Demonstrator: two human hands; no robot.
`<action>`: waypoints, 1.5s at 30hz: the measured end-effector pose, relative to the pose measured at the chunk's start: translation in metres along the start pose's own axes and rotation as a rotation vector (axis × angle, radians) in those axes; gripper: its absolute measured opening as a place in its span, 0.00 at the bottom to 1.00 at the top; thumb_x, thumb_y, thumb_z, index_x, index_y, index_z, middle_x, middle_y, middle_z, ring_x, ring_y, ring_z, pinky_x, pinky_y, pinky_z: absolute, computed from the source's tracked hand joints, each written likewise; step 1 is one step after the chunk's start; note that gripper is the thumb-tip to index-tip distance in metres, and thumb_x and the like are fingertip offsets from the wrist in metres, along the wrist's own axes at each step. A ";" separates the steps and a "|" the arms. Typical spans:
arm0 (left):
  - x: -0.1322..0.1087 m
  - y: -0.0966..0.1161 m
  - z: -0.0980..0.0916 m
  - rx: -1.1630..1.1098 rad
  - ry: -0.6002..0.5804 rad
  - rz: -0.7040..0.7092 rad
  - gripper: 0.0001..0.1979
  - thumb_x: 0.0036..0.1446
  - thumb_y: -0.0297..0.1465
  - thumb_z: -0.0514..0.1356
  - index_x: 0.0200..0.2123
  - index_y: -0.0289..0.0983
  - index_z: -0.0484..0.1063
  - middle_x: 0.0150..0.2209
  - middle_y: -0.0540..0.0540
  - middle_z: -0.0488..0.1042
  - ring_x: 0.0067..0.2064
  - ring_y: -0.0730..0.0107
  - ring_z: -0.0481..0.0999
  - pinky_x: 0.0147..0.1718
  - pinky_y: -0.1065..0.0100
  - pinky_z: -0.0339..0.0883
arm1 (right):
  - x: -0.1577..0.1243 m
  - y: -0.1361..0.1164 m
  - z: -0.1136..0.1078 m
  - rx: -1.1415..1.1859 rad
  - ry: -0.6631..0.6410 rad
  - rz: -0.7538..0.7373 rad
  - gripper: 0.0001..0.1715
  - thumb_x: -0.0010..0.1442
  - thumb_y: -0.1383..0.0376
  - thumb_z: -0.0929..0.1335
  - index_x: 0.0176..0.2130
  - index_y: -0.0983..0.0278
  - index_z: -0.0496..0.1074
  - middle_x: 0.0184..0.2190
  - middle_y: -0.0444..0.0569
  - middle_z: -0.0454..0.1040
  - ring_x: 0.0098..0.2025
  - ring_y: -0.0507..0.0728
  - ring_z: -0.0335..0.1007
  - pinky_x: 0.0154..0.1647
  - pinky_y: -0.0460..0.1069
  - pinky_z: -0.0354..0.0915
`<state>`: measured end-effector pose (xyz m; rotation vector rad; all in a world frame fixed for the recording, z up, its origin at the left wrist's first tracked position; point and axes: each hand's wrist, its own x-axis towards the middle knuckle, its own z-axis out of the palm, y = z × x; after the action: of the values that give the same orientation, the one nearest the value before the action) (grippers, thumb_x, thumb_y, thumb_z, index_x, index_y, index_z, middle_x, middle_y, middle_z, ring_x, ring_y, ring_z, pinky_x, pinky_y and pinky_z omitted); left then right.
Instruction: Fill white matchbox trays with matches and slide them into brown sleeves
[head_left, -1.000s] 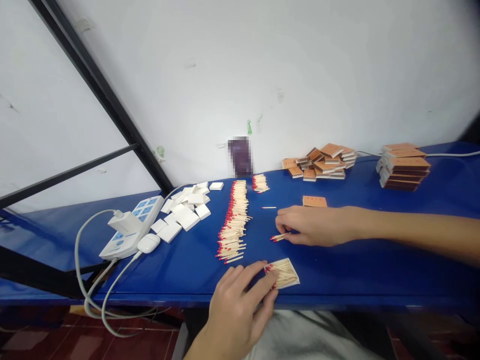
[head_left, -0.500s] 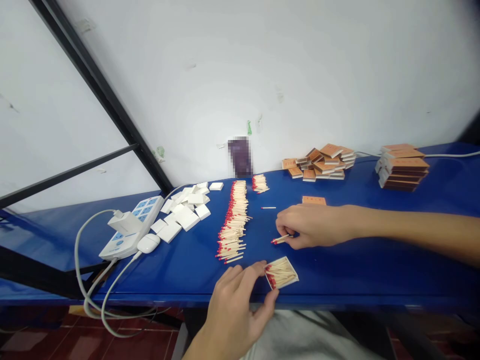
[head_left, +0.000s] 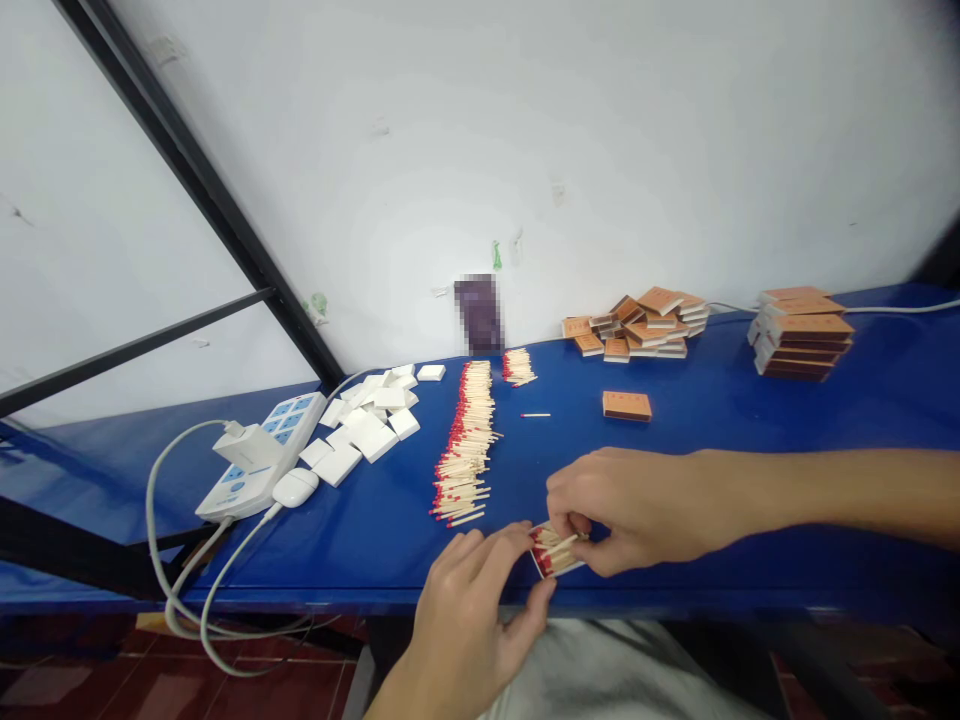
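Near the table's front edge lies a white matchbox tray point(head_left: 546, 562) with red-tipped matches in it. My left hand point(head_left: 480, 610) grips the tray's left end between thumb and fingers. Over the tray's right part is my right hand point(head_left: 619, 510), its fingertips pinched on matches point(head_left: 564, 546) at the tray's opening; it hides that side of the tray. A long row of matches point(head_left: 469, 430) runs to the left, with a small bunch point(head_left: 517, 366) behind it. One single match point(head_left: 535, 415) lies apart, and an orange matchbox point(head_left: 627, 405) sits behind my right hand.
White trays point(head_left: 371, 430) lie heaped at the left beside a power strip point(head_left: 262, 460) with a charger and cables. Orange matchboxes are piled loosely point(head_left: 645, 325) at the back and stacked point(head_left: 802, 335) at the right. A black metal frame point(head_left: 225, 220) slants along the left.
My right hand has moved toward me with its matches, from the blue surface to over the tray. The orange matchbox behind it now shows fully. My left hand has stayed put.
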<state>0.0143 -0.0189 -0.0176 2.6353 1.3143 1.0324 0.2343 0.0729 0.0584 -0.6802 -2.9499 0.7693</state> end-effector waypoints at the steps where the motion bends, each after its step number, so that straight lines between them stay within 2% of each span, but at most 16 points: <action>1: 0.000 0.000 0.000 -0.005 -0.002 -0.001 0.12 0.66 0.31 0.58 0.53 0.41 0.66 0.50 0.45 0.78 0.44 0.57 0.79 0.42 0.57 0.72 | 0.000 0.000 0.001 0.005 0.003 0.003 0.02 0.54 0.67 0.69 0.32 0.63 0.72 0.30 0.43 0.73 0.30 0.52 0.65 0.33 0.47 0.57; 10: 0.001 0.000 -0.001 -0.022 -0.022 0.003 0.10 0.66 0.30 0.58 0.50 0.41 0.68 0.50 0.44 0.77 0.45 0.57 0.78 0.43 0.58 0.72 | -0.001 -0.002 -0.005 0.033 -0.006 -0.016 0.09 0.61 0.62 0.68 0.35 0.62 0.78 0.30 0.44 0.76 0.31 0.52 0.68 0.35 0.47 0.59; 14: 0.002 0.001 -0.003 -0.027 -0.033 0.004 0.09 0.67 0.30 0.57 0.50 0.42 0.69 0.50 0.45 0.77 0.44 0.58 0.78 0.42 0.58 0.72 | -0.003 -0.003 -0.010 -0.005 -0.015 -0.010 0.07 0.61 0.65 0.68 0.35 0.62 0.78 0.31 0.44 0.78 0.33 0.54 0.70 0.37 0.48 0.59; 20: 0.002 0.004 -0.006 0.018 -0.028 0.027 0.08 0.68 0.30 0.54 0.47 0.41 0.71 0.49 0.44 0.77 0.43 0.60 0.78 0.42 0.60 0.73 | -0.003 -0.001 -0.008 -0.027 -0.023 -0.022 0.09 0.60 0.66 0.67 0.33 0.61 0.78 0.29 0.44 0.78 0.30 0.53 0.70 0.33 0.47 0.58; 25: 0.001 0.003 -0.005 0.028 -0.016 0.036 0.10 0.68 0.31 0.55 0.51 0.40 0.69 0.49 0.42 0.77 0.44 0.59 0.79 0.42 0.60 0.74 | -0.002 0.001 -0.004 -0.045 -0.014 -0.032 0.09 0.60 0.66 0.67 0.32 0.61 0.78 0.28 0.43 0.78 0.29 0.52 0.69 0.32 0.47 0.57; 31: -0.002 0.000 -0.003 0.127 -0.010 0.109 0.14 0.69 0.29 0.53 0.55 0.45 0.70 0.53 0.44 0.76 0.46 0.56 0.79 0.42 0.55 0.73 | 0.000 0.005 -0.004 -0.037 0.001 -0.029 0.10 0.61 0.65 0.66 0.33 0.61 0.78 0.27 0.43 0.78 0.28 0.52 0.69 0.31 0.47 0.56; 35: -0.003 -0.001 -0.001 0.107 -0.003 0.101 0.13 0.68 0.29 0.54 0.53 0.43 0.71 0.52 0.44 0.77 0.45 0.56 0.80 0.42 0.54 0.73 | 0.002 0.006 -0.007 0.024 -0.053 -0.057 0.09 0.61 0.64 0.67 0.34 0.62 0.77 0.28 0.42 0.77 0.27 0.50 0.68 0.31 0.45 0.58; 42: -0.002 0.000 0.001 0.146 0.001 0.103 0.16 0.69 0.30 0.54 0.58 0.38 0.66 0.52 0.43 0.77 0.46 0.56 0.79 0.43 0.56 0.72 | 0.002 0.005 -0.004 0.022 0.021 -0.015 0.10 0.62 0.60 0.68 0.41 0.62 0.76 0.26 0.41 0.75 0.29 0.51 0.68 0.33 0.46 0.57; 45: -0.001 0.000 0.000 0.139 -0.007 0.090 0.18 0.69 0.31 0.53 0.61 0.37 0.63 0.52 0.42 0.77 0.46 0.56 0.79 0.43 0.57 0.72 | 0.002 0.007 -0.003 0.013 0.009 -0.034 0.08 0.61 0.61 0.68 0.37 0.61 0.75 0.27 0.41 0.74 0.29 0.50 0.66 0.32 0.46 0.56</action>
<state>0.0141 -0.0201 -0.0183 2.8209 1.3231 0.9749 0.2357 0.0802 0.0572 -0.6291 -2.9378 0.7796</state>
